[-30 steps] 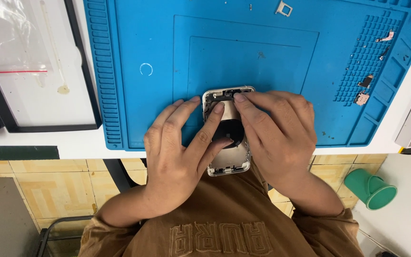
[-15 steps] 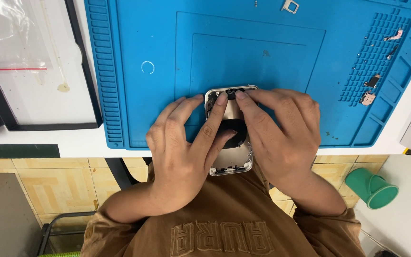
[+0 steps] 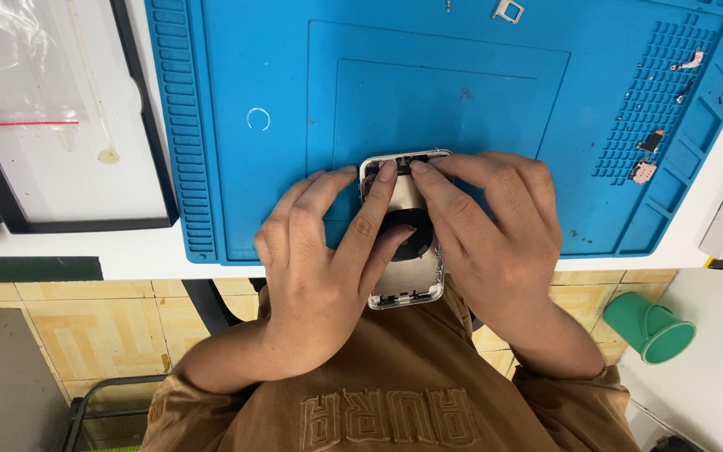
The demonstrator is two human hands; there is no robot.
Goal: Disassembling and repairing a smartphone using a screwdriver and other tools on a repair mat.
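One opened phone housing (image 3: 403, 234), back shell with black round coil inside; sits at the near edge of the blue mat (image 3: 236, 84) on the tabletop (image 3: 85, 243), overhanging toward the lap; left hand (image 3: 320, 268) and right hand (image 3: 487, 234) both clamp it, fingertips pressing at its top edge; looks light, stiff, thin-walled, likely fragile inside, so hold by the side rails; count: one housing, two hands, one green cup (image 3: 650, 328), a few small loose parts (image 3: 646, 159) at the mat's right.

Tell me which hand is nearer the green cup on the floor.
Right. The right hand rests on the opened phone housing, on the side toward the green cup; the left hand lies on the housing's far side from it.
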